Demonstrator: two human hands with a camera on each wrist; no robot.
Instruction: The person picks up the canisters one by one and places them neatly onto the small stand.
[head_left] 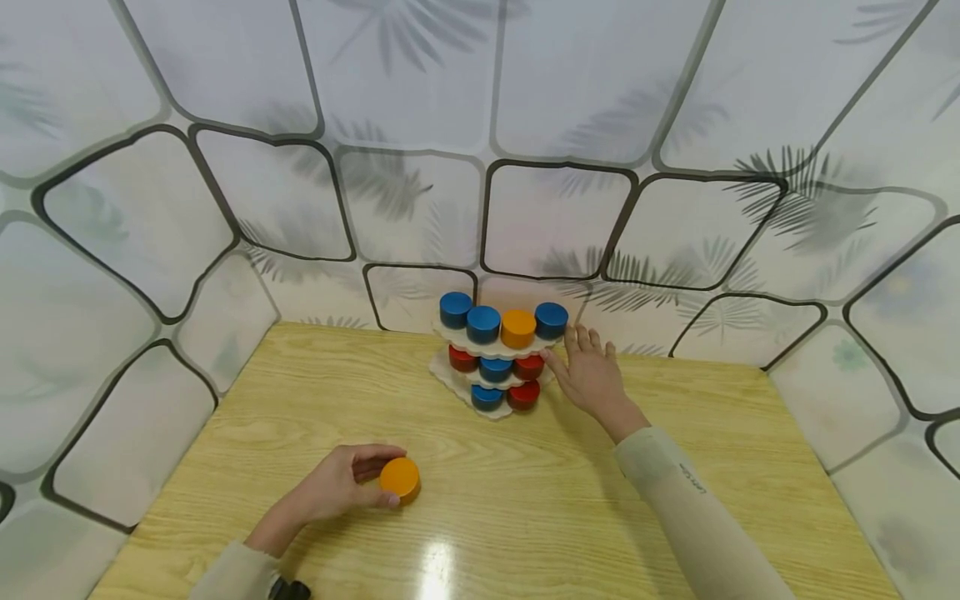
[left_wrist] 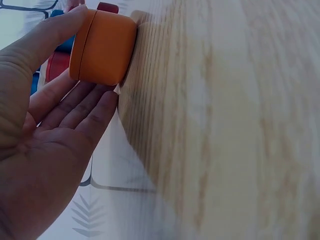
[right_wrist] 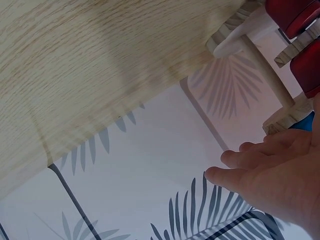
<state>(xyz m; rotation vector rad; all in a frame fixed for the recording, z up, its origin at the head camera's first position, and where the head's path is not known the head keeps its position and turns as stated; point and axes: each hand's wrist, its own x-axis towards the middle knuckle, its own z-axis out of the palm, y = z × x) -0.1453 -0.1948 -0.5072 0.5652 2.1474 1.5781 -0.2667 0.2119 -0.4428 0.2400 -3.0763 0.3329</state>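
My left hand (head_left: pixel 347 485) holds a round orange tin (head_left: pixel 401 479) at the front left of the table, thumb on one side and fingers on the other. The left wrist view shows the tin's side and lid seam (left_wrist: pixel 102 47) close to the wood. Farther back stands a three-tier wooden rack (head_left: pixel 501 412) with scalloped white shelves. On its top shelf are three blue tins (head_left: pixel 483 325) and an orange one (head_left: pixel 518 329). Red tins (head_left: pixel 523 395) and blue tins fill the lower shelves. My right hand (head_left: pixel 591 372), fingers extended, is at the rack's right edge.
The light wood table (head_left: pixel 510 508) meets a wall covering (head_left: pixel 420 200) with dark outlines and leaf prints at the back and both sides. In the right wrist view, a wooden post (right_wrist: pixel 267 72) links two of the rack's shelves.
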